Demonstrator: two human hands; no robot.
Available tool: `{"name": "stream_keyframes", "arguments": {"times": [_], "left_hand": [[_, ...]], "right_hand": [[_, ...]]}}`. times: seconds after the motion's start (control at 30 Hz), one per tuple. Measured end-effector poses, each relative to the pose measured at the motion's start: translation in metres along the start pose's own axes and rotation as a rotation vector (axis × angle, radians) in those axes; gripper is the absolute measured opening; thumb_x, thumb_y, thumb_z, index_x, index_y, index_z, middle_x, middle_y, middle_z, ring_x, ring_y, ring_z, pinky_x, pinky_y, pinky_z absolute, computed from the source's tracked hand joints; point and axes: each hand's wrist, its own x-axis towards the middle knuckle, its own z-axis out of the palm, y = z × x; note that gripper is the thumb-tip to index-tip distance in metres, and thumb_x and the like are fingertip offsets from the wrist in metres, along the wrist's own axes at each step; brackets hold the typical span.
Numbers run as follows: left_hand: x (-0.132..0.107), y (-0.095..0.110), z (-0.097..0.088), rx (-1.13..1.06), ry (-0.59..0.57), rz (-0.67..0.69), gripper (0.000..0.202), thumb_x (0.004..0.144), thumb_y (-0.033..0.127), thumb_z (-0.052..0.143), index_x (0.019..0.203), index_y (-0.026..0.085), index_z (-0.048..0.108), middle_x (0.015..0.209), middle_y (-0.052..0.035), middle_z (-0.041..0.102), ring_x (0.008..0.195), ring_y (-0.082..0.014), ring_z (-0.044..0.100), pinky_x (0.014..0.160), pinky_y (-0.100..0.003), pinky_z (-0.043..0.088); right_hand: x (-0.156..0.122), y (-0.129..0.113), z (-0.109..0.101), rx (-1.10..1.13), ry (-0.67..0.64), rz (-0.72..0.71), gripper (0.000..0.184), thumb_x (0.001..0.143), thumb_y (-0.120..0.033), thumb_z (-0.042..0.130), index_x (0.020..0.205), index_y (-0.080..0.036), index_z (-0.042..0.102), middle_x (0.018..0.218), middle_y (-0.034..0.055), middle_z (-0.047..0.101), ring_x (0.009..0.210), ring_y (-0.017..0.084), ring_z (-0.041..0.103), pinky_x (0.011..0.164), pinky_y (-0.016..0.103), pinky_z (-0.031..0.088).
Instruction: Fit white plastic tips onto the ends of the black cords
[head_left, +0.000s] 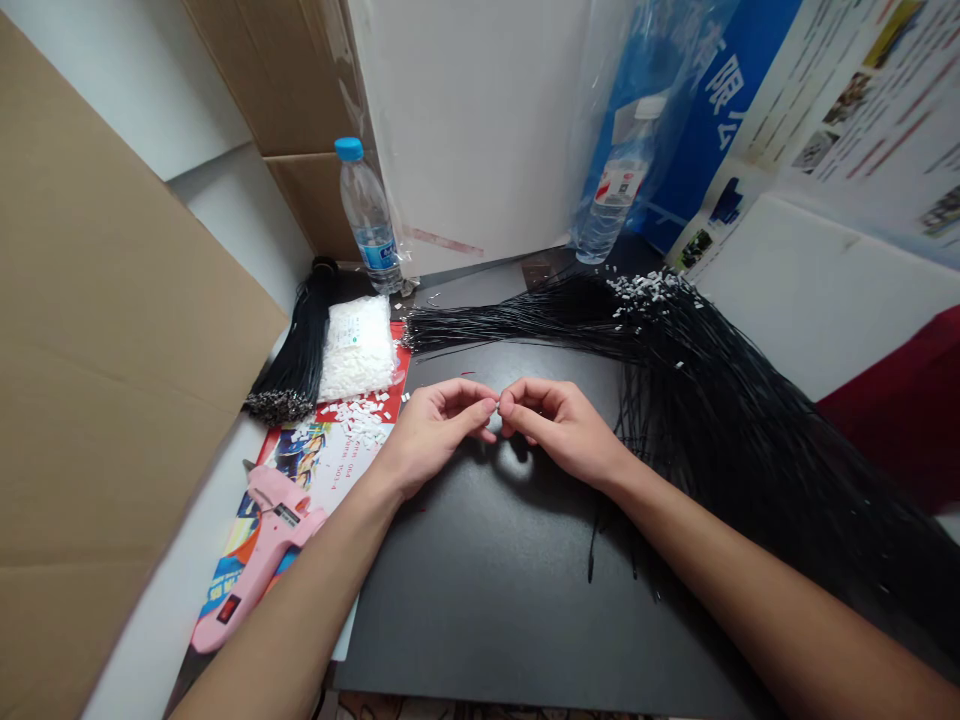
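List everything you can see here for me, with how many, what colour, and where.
Table: one, dark grey, beneath the hands
Loose wires: many, black, back and right
Wire bundle: one, black, back left
Bag of pieces: one, white, back left
Loose pieces: many, white, before the bag and among wires back right
Glue gun: one, pink, left
Printed sheets: count unclear, multicoloured, left
Blue-capped bottle: one, clear, back left
White-capped bottle: one, clear, back right
Cardboard: several panels, brown, left and behind
White panel: one, white, back centre
Poster: one, multicoloured, upper right
Unclear item: one, dark red, right edge
Left hand, right hand: two, bare, fingertips together, centre
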Motion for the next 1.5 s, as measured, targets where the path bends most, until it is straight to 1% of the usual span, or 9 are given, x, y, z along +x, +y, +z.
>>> {"name": "stream_keyframes", "arguments": {"times": [0.17, 0.27, 0.4, 0.53, 0.63, 0.8, 1.0, 1.3, 1.5], "left_hand": [[-0.0003, 0.0019, 0.0017, 0.089, -0.027, 0.047, 0.018, 0.081, 0.031, 0.073, 0.086, 0.014, 0.071, 0.079, -0.0025, 0.071, 0.063, -0.0099, 0.062, 0.067, -0.025, 0.052], [-0.0003, 0.0005, 0.0028, 0.183, -0.015, 0.068, 0.016, 0.082, 0.030, 0.071, 0.083, 0.014, 0.071, 0.079, -0.0030, 0.070, 0.062, -0.0104, 0.060, 0.064, -0.026, 0.052], [-0.0006, -0.0015, 0.0024, 0.273, -0.001, 0.086, 0.015, 0.082, 0.029, 0.070, 0.084, 0.015, 0.070, 0.079, -0.0025, 0.069, 0.062, -0.0108, 0.059, 0.062, -0.026, 0.050], [-0.0011, 0.0020, -0.0014, 0.083, -0.025, 0.011, 0.018, 0.079, 0.032, 0.074, 0.082, 0.015, 0.069, 0.072, 0.0010, 0.063, 0.056, -0.0082, 0.055, 0.057, -0.024, 0.044], [-0.0012, 0.0037, -0.0043, -0.086, -0.070, -0.076, 0.022, 0.077, 0.034, 0.078, 0.083, 0.014, 0.070, 0.075, 0.0010, 0.063, 0.058, -0.0076, 0.056, 0.058, -0.023, 0.043], [-0.0014, 0.0018, -0.0045, -0.170, -0.128, -0.131, 0.022, 0.077, 0.033, 0.079, 0.081, 0.012, 0.074, 0.077, -0.0019, 0.064, 0.061, -0.0084, 0.055, 0.060, -0.024, 0.044], [-0.0017, 0.0007, -0.0054, -0.162, -0.125, -0.142, 0.021, 0.077, 0.032, 0.079, 0.081, 0.013, 0.074, 0.079, -0.0033, 0.065, 0.063, -0.0095, 0.055, 0.059, -0.024, 0.044], [-0.0031, 0.0029, -0.0063, -0.099, -0.136, -0.127, 0.021, 0.078, 0.033, 0.078, 0.081, 0.014, 0.073, 0.078, -0.0014, 0.064, 0.061, -0.0084, 0.055, 0.060, -0.023, 0.044], [-0.0050, 0.0073, -0.0053, 0.072, -0.056, -0.073, 0.028, 0.075, 0.042, 0.080, 0.080, 0.015, 0.072, 0.070, -0.0002, 0.063, 0.054, -0.0083, 0.053, 0.052, -0.022, 0.040]], "right_hand": [[-0.0013, -0.0021, 0.0019, 0.091, 0.027, 0.000, 0.029, 0.081, -0.045, 0.067, 0.077, -0.017, 0.059, 0.073, 0.0014, 0.064, 0.059, 0.009, 0.050, 0.053, 0.021, 0.038], [-0.0014, -0.0015, 0.0022, 0.065, 0.063, -0.036, 0.027, 0.082, -0.042, 0.066, 0.076, -0.017, 0.058, 0.071, 0.0007, 0.062, 0.062, 0.009, 0.051, 0.054, 0.021, 0.039], [-0.0009, 0.0004, 0.0016, 0.031, 0.057, -0.052, 0.026, 0.083, -0.041, 0.066, 0.075, -0.017, 0.059, 0.069, -0.0002, 0.061, 0.061, 0.009, 0.050, 0.056, 0.022, 0.040], [-0.0009, -0.0001, -0.0006, 0.023, 0.014, -0.017, 0.026, 0.083, -0.042, 0.064, 0.076, -0.017, 0.059, 0.065, -0.0016, 0.059, 0.057, 0.008, 0.047, 0.055, 0.022, 0.037], [-0.0011, -0.0011, -0.0024, 0.010, -0.023, 0.006, 0.029, 0.083, -0.045, 0.063, 0.077, -0.017, 0.061, 0.062, -0.0024, 0.058, 0.055, 0.008, 0.046, 0.054, 0.023, 0.036], [-0.0010, -0.0023, -0.0030, 0.018, -0.041, 0.009, 0.034, 0.082, -0.050, 0.066, 0.078, -0.016, 0.063, 0.062, -0.0024, 0.058, 0.055, 0.008, 0.047, 0.054, 0.023, 0.035], [-0.0009, -0.0040, -0.0024, 0.004, -0.034, 0.027, 0.034, 0.081, -0.051, 0.067, 0.077, -0.017, 0.063, 0.061, -0.0029, 0.057, 0.054, 0.008, 0.046, 0.053, 0.023, 0.034], [-0.0010, -0.0041, -0.0023, -0.022, -0.052, 0.052, 0.031, 0.082, -0.046, 0.062, 0.076, -0.016, 0.062, 0.058, -0.0043, 0.053, 0.052, 0.007, 0.041, 0.053, 0.023, 0.033], [-0.0020, -0.0042, -0.0001, -0.067, 0.023, 0.046, 0.028, 0.082, -0.043, 0.063, 0.074, -0.017, 0.060, 0.058, -0.0043, 0.052, 0.053, 0.008, 0.042, 0.053, 0.023, 0.033]]}}
